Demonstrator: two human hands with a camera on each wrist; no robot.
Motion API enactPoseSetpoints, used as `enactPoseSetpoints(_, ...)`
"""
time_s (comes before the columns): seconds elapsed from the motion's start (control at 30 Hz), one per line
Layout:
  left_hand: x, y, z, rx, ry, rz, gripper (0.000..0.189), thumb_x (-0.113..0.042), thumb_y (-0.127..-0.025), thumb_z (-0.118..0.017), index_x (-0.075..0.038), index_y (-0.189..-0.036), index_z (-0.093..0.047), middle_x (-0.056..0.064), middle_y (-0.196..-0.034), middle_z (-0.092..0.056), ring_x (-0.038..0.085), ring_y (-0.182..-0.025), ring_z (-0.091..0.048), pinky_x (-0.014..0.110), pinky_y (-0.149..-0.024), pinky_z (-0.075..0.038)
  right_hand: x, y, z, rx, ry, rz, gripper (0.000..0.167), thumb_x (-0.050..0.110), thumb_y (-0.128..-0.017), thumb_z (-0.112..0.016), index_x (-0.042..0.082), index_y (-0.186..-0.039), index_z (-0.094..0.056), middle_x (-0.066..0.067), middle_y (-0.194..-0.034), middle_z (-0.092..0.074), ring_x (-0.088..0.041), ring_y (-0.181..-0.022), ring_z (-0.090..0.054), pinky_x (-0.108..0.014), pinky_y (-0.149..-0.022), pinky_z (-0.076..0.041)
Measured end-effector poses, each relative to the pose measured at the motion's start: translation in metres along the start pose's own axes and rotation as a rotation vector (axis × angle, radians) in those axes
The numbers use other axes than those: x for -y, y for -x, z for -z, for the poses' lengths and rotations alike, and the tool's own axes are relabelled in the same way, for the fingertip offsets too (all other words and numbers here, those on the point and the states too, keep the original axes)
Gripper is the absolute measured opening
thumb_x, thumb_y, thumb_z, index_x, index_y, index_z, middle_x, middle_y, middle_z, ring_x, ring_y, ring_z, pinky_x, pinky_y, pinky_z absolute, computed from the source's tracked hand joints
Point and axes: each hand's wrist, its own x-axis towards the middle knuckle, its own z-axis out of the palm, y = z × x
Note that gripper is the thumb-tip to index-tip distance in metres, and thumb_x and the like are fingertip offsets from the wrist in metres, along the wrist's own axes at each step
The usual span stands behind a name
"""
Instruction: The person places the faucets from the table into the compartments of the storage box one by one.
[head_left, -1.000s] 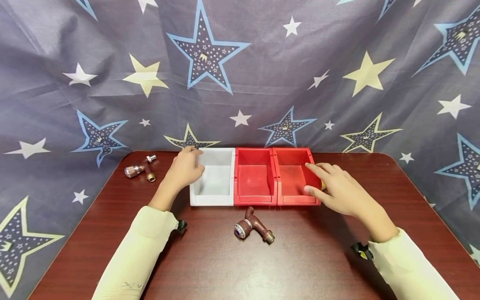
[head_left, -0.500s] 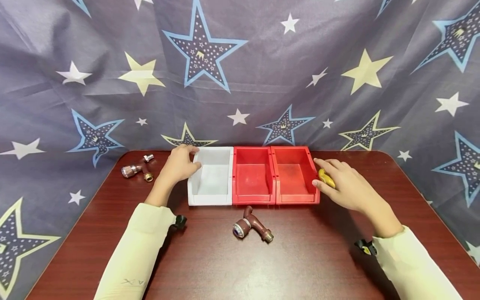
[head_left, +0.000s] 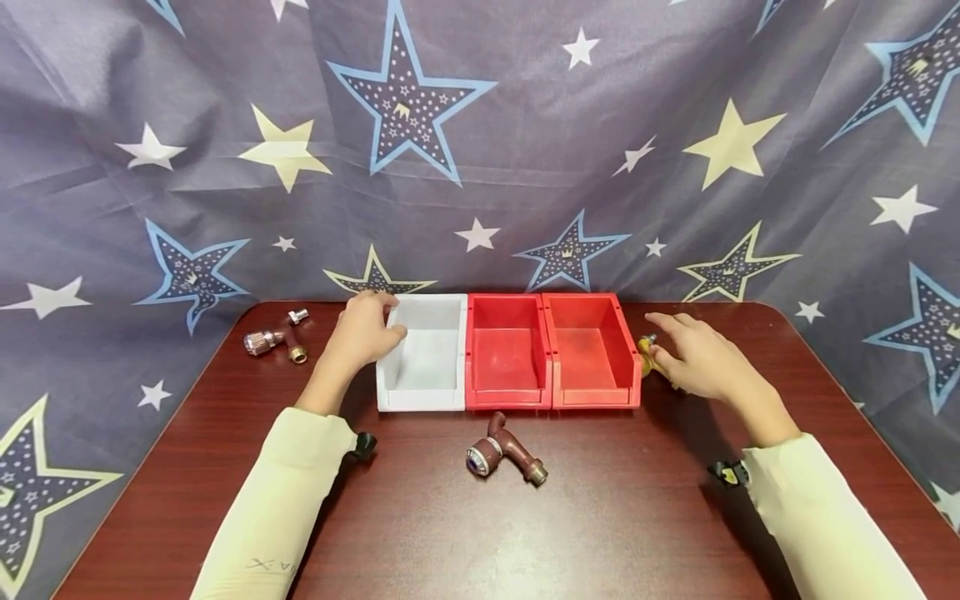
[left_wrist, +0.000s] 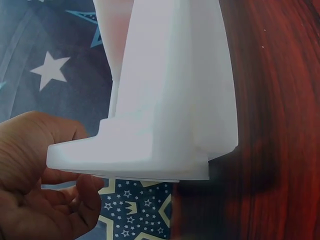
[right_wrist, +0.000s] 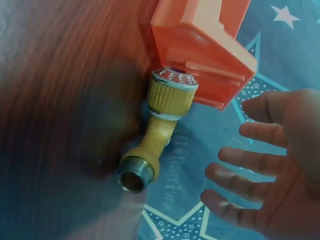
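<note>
Right hand (head_left: 697,358) by yellow tap (right_wrist: 159,134), apparently slanted, knob (right_wrist: 171,98) toward bin (right_wrist: 202,52)

Star-patterned cloth (head_left: 517,158) behind brown table (head_left: 600,533)

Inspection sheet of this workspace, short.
Surface: dark wood-grain table, glare toward the front.
Job's things: white bin, middle red bin and end red bin in a row; yellow tap lying beside the end red bin.
Clutter: front brown tap before the bins; left brown tap by the back left corner.
Grippers: left hand grips white bin's side; right hand open near yellow tap.
Cables: nothing seen.
Surroundings: star-print cloth behind.
</note>
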Motion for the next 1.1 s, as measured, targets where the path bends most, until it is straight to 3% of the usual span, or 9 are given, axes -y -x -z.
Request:
enactPoseSetpoints(0.3,0.0,0.001,-0.003,-0.029,-0.012,-0.029,0.048,-0.017,-0.081,-0.066,0.008,-0.122,-0.068,0.027,-0.115,-0.064,0.047,-0.112,-0.057,0.061,-0.09,-0.047,-0.012,-0.009,-0.015,0.115,0.017,-0.041,0.056,0.02,-0.093,-0.064,-0.004,-0.142,-0.052,-0.028,-0.123,-0.06,-0.045,-0.108,-0.062,-0.062,-0.091,-0.05)
enactPoseSetpoints(0.57,0.002,0.002,-0.008,-0.075,-0.047,-0.065,0.047,-0.017,-0.079,-0.067,0.008,-0.12,-0.069,0.028,-0.118,-0.063,0.049,-0.109,-0.06,0.06,-0.09,-0.049,-0.016,-0.012,-0.02,0.148,-0.005,-0.028,0.056,0.025,-0.095,-0.065,-0.005,-0.14,-0.052,-0.028,-0.117,-0.06,-0.044,-0.105,-0.061,-0.06,-0.091,-0.049)
enactPoseSetpoints(0.93,0.003,0.002,-0.011,-0.103,-0.074,-0.082,0.048,-0.017,-0.077,-0.066,0.008,-0.118,-0.069,0.026,-0.114,-0.064,0.047,-0.102,-0.062,0.059,-0.087,-0.05,-0.023,-0.012,-0.022,0.214,-0.032,-0.009,0.054,0.032,-0.091,-0.072,0.002,-0.133,-0.058,-0.014,-0.098,-0.06,-0.027,-0.084,-0.057,-0.048,-0.075,-0.052)
enactPoseSetpoints(1.1,0.001,0.002,-0.01,-0.111,-0.072,-0.088,0.047,-0.015,-0.077,-0.067,0.008,-0.117,-0.07,0.027,-0.114,-0.064,0.048,-0.102,-0.063,0.059,-0.086,-0.051,-0.025,-0.014,-0.024,0.235,-0.085,0.021,0.045,0.027,-0.091,-0.072,0.003,-0.127,-0.062,-0.009,-0.097,-0.062,-0.026,-0.089,-0.056,-0.046,-0.078,-0.05)
